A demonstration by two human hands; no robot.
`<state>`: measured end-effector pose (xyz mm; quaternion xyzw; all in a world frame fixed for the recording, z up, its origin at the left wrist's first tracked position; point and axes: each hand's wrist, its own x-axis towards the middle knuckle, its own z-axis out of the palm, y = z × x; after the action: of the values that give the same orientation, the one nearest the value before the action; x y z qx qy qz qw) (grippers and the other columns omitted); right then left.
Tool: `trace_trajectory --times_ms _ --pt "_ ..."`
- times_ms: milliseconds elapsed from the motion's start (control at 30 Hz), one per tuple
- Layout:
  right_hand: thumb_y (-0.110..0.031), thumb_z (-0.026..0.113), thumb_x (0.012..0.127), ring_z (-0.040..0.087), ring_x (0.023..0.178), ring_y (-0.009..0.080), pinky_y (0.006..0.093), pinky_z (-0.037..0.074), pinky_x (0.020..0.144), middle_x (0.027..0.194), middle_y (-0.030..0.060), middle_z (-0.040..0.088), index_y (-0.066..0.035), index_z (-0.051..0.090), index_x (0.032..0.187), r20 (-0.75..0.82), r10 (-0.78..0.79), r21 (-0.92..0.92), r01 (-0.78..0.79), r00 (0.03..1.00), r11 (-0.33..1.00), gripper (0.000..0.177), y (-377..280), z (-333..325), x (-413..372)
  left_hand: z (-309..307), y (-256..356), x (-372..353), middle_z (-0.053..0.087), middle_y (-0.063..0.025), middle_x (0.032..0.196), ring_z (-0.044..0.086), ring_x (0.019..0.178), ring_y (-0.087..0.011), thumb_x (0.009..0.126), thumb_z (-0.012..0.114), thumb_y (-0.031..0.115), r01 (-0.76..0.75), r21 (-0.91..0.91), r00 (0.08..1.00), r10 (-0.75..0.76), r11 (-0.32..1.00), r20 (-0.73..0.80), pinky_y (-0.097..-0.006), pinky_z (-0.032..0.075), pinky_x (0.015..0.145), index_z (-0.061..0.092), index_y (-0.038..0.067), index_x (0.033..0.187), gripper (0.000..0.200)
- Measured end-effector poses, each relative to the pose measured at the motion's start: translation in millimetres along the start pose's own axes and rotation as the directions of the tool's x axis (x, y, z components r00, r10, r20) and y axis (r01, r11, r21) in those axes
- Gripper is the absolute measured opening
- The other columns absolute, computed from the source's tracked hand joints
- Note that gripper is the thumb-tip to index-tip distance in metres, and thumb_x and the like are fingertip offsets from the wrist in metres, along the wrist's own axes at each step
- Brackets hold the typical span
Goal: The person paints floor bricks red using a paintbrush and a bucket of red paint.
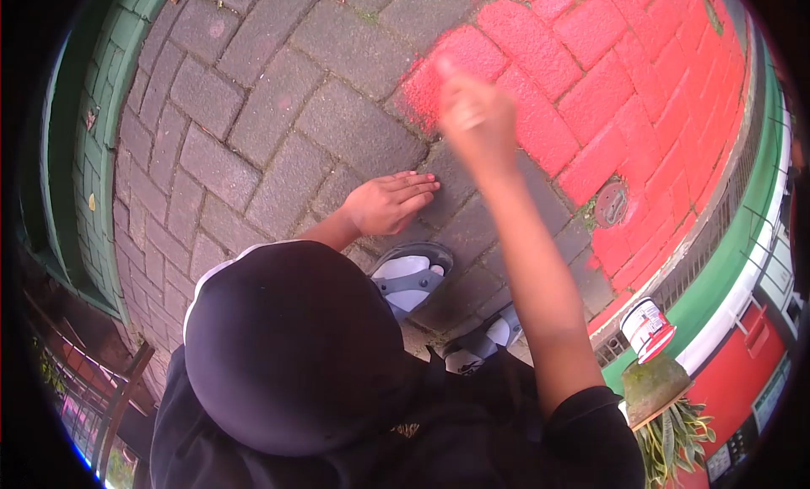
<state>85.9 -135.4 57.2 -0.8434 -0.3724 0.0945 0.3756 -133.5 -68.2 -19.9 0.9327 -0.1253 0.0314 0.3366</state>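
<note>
My right hand [479, 122] is closed around something blurred by motion, over the wet red paint [460, 63] at its edge with the bare grey paving bricks [359, 122]. A pale tip shows above the fist; the rest of the held thing is hidden. My left hand [392, 204] rests on the unpainted bricks with its fingers stretched out and holds nothing. Just below it is a sandalled foot [411, 278], with the other foot to its right.
A paint can [647, 329] with red drips stands on a mossy pot [654, 388] at the lower right, above a leafy plant. A round cover [612, 204] lies within the red bricks. A green kerb [110, 126] runs along the left.
</note>
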Motion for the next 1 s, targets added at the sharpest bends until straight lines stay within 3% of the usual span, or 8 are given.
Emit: trace_trajectory --times_ms 100,167,267,500,567,767,833,1000 --pt "-0.017 0.068 0.087 0.067 0.065 0.0388 0.0430 0.052 0.058 0.074 0.0178 0.064 -0.011 0.066 0.079 0.043 -0.160 0.220 0.147 0.986 0.964 0.010 -23.0 11.5 -25.6 0.5 2.8 -1.3 0.062 -0.0101 0.145 0.056 0.139 -0.0258 0.086 0.067 0.012 0.057 -0.013 0.996 -0.056 0.998 0.072 -0.0428 0.045 0.118 0.064 0.004 0.125 0.040" --pt "-0.003 0.072 0.085 0.066 0.062 0.0145 0.0327 0.053 0.063 0.074 0.0039 0.071 -0.006 0.061 0.076 0.049 0.085 0.403 -0.097 0.995 0.910 0.014 -22.8 10.9 -22.4 2.1 0.9 1.8 0.062 -0.0096 0.146 0.055 0.140 -0.0255 0.086 0.067 0.013 0.035 -0.005 0.999 -0.035 0.999 0.003 -0.0429 0.045 0.118 0.064 0.004 0.125 0.040" --pt "-0.004 0.072 0.088 0.061 0.060 0.0085 0.0315 0.050 0.055 0.070 0.0009 0.066 -0.006 0.062 0.077 0.033 0.525 0.484 -0.473 0.850 0.736 0.015 22.0 -5.1 11.5 -4.2 3.3 5.1 0.067 -0.0106 0.137 0.062 0.132 -0.0270 0.084 0.067 0.006 -0.006 0.012 0.999 0.006 1.000 -0.032 -0.0427 0.049 0.115 0.064 0.004 0.126 0.043" --pt "-0.001 0.075 0.088 0.057 0.062 0.0048 0.0248 0.043 0.052 0.067 0.0004 0.061 -0.005 0.056 0.076 -0.268 0.506 0.664 -0.224 0.820 0.714 0.023 45.9 -15.4 3.3 1.6 0.8 2.7 0.066 -0.0099 0.139 0.061 0.133 -0.0263 0.085 0.067 0.006 -0.006 0.003 0.999 0.006 1.000 -0.043 -0.0434 0.049 0.115 0.063 0.003 0.125 0.041" --pt "-0.003 0.074 0.088 0.056 0.064 0.0033 0.0253 0.043 0.052 0.066 -0.0008 0.059 -0.005 0.056 0.077 -0.107 0.174 0.388 -0.120 0.979 0.914 0.021 32.6 -7.1 -16.1 2.8 0.3 3.0 0.066 -0.0098 0.139 0.061 0.133 -0.0265 0.086 0.067 0.005 -0.004 0.000 0.999 0.004 1.000 -0.051 -0.0436 0.049 0.114 0.064 0.003 0.124 0.038" --pt "-0.005 0.072 0.083 0.059 0.068 0.0031 0.0257 0.045 0.052 0.072 -0.0044 0.060 -0.010 0.053 0.072 0.468 0.408 0.483 -0.614 0.784 0.625 0.022 -10.4 -27.7 8.7 -2.6 4.3 4.9 0.066 -0.0100 0.139 0.061 0.133 -0.0269 0.086 0.067 0.005 0.009 0.009 0.999 -0.009 1.000 -0.045 -0.0436 0.049 0.114 0.064 0.003 0.123 0.038" --pt "-0.005 0.072 0.080 0.058 0.065 0.0035 0.0277 0.044 0.052 0.068 -0.0050 0.058 -0.009 0.055 0.070 0.454 0.410 0.457 -0.601 0.791 0.655 0.021 2.4 -18.1 28.3 0.5 2.7 4.4 0.066 -0.0101 0.139 0.061 0.133 -0.0269 0.084 0.067 0.005 0.003 0.010 0.999 -0.002 1.000 -0.048 -0.0437 0.049 0.114 0.064 0.003 0.124 0.039" --pt "-0.018 0.069 0.084 0.068 0.069 0.0376 0.0448 0.053 0.059 0.072 0.0184 0.065 -0.009 0.067 0.076 -0.026 -0.061 0.082 0.063 0.998 0.995 0.012 -6.6 -13.0 46.1 -2.8 3.3 3.0 0.066 -0.0103 0.139 0.061 0.133 -0.0271 0.081 0.068 0.005 0.001 0.003 0.999 -0.001 1.000 -0.038 -0.0441 0.049 0.114 0.064 0.004 0.124 0.043"
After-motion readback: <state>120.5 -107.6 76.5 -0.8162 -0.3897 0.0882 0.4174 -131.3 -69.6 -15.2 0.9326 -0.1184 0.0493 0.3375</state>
